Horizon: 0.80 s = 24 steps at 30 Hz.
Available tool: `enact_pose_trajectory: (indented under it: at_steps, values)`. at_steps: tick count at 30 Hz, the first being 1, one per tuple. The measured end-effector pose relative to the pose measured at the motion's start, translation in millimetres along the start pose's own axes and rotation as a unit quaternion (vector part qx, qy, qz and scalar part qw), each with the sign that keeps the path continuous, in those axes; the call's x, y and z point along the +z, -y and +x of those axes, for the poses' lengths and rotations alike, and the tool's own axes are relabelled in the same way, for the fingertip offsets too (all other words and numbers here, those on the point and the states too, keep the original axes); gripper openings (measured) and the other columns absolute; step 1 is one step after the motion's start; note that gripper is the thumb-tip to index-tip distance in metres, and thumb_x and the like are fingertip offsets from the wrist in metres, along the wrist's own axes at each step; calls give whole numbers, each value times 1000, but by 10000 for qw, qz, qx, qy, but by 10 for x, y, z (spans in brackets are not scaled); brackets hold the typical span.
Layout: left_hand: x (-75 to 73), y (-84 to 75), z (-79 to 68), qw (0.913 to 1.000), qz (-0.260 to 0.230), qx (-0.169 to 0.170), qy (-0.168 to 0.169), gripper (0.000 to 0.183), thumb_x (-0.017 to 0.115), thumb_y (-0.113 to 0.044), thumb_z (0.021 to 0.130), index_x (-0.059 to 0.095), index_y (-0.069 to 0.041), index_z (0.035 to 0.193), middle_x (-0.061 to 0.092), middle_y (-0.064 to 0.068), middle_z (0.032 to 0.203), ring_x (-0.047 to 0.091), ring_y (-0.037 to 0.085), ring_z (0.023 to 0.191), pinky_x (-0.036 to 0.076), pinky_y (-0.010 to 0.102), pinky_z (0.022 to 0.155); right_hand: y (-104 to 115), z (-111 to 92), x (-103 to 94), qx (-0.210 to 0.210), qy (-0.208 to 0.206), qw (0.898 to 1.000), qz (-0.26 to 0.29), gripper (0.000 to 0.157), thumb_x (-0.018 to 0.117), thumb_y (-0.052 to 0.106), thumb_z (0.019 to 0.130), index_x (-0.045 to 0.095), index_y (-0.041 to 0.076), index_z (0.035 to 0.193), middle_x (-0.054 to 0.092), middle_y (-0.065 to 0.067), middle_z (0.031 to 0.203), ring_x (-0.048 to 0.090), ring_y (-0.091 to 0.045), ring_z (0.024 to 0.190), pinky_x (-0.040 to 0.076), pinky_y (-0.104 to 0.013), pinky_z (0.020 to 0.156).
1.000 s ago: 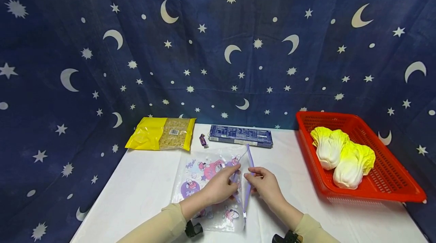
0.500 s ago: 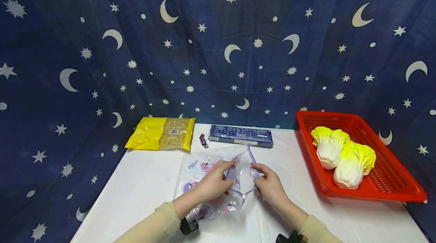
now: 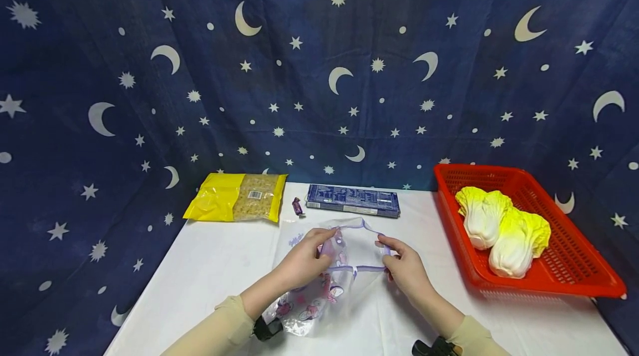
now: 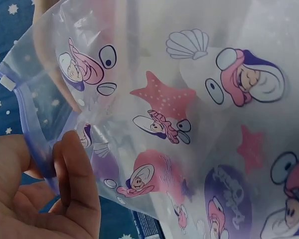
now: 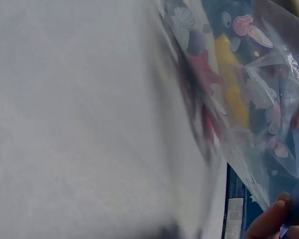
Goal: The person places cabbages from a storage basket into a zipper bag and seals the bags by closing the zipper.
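A clear zip bag [image 3: 310,296] with pink and purple cartoon prints is held above the white table, its purple-edged mouth spread wide. My left hand [image 3: 303,260] pinches one side of the mouth between thumb and fingers. The opposite side is gripped by my right hand [image 3: 408,268]. A white slider [image 4: 7,82] sits on the purple zip strip in the left wrist view, where the bag [image 4: 162,99] fills most of the picture. In the right wrist view only the fingertips [image 5: 273,219] show at the purple edge. Nothing solid is visible inside the bag.
Behind the bag lie a yellow pasta packet [image 3: 239,196], a small purple wrapped candy [image 3: 297,206] and a flat blue box [image 3: 352,199]. A red basket [image 3: 574,245] with two cabbages [image 3: 514,245] stands at the right. A starry curtain [image 3: 319,84] closes off the back.
My hands have drawn apart, the left moving left and the right moving right. The bag's mouth has widened from a narrow gap, and its slider side has risen away from me.
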<state>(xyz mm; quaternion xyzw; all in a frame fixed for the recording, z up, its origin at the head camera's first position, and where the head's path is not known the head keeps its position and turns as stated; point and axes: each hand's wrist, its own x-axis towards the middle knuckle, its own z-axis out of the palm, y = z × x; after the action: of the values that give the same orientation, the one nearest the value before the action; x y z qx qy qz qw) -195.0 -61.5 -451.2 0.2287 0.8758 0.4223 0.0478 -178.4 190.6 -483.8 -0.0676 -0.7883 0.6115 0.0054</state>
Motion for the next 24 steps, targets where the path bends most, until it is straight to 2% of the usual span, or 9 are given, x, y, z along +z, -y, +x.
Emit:
enact_pose_trajectory:
  at_steps: [5, 8, 11, 14, 18, 24]
  values:
    - [-36, -24, -15, 9999, 172, 16, 18, 63, 59, -3, 88, 51, -5, 150, 54, 10, 140, 52, 9, 70, 49, 26, 63, 63, 2, -40, -117, 43, 9997, -187, 52, 56, -8, 86, 60, -3, 137, 66, -21, 128, 51, -18, 56, 46, -24, 46]
    - [-57, -49, -18, 9996, 263, -63, 50, 63, 58, -2, 89, 50, -6, 151, 54, 11, 143, 56, 9, 73, 50, 27, 68, 116, 0, -57, -186, 93, 9994, -273, 49, 63, -7, 89, 59, -6, 138, 64, -24, 129, 55, -20, 63, 53, -27, 52]
    - [-71, -63, -22, 9995, 288, -120, 75, 62, 58, -2, 91, 49, -5, 152, 55, 12, 145, 58, 14, 86, 50, 30, 76, 172, 1, -69, -170, 163, 9992, -329, 51, 66, -7, 88, 57, -6, 139, 63, -26, 131, 56, -21, 69, 56, -28, 56]
    - [-79, -57, -26, 9998, 81, -121, 110, 62, 58, -2, 91, 47, -3, 152, 57, 14, 141, 58, 15, 84, 51, 30, 73, 217, 7, -94, -135, 230, 9987, -441, 53, 63, -10, 86, 57, -6, 139, 63, -26, 131, 54, -22, 71, 55, -28, 56]
    - [-92, -16, -19, 9995, -303, -45, 100, 65, 58, -1, 89, 47, -3, 152, 57, 11, 134, 50, 12, 77, 47, 26, 65, 259, 21, -165, -174, 313, 9979, -534, 54, 59, -11, 84, 59, -5, 138, 63, -26, 131, 52, -21, 72, 53, -27, 55]
    - [-117, 38, -19, 9957, -901, -50, 194, 68, 62, -1, 89, 45, -7, 154, 55, 10, 133, 49, 12, 77, 47, 24, 61, 359, 18, -268, -316, 504, 9957, -715, 52, 67, -6, 86, 60, -2, 138, 63, -25, 131, 55, -24, 65, 56, -29, 57]
